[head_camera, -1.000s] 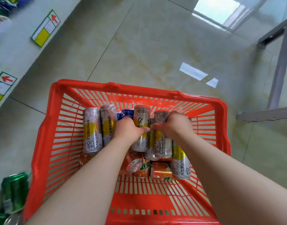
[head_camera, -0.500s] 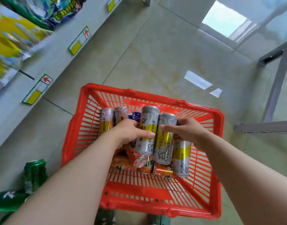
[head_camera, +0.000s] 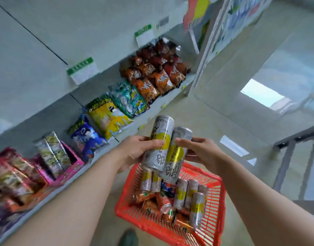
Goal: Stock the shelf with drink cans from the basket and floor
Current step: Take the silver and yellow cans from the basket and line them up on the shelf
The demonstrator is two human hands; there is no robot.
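Head view: left hand [head_camera: 135, 151] fingers [head_camera: 152, 142] curl round left can [head_camera: 160, 132], right hand [head_camera: 203, 154] fingers round right can [head_camera: 178, 155]; cans touch; red basket [head_camera: 217, 208] below fingers.

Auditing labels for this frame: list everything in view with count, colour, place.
left can: 1, silver-yellow, above basket
right can: 1, silver-yellow, beside it
basket: 1, red, bottom centre
silver cans: about 6, silver-yellow, in basket
orange cans: several, orange, basket bottom
blue can: 1, blue, among them
shelves: at least 2, pale grey, left
snack bags: many, orange, teal, yellow, blue, lower shelf
pink box: 1, pink, same shelf
price tags: 2 clear, green-white, upper shelf edge
metal frame: 1, grey, right
left hand: grips left can
right hand: grips right can
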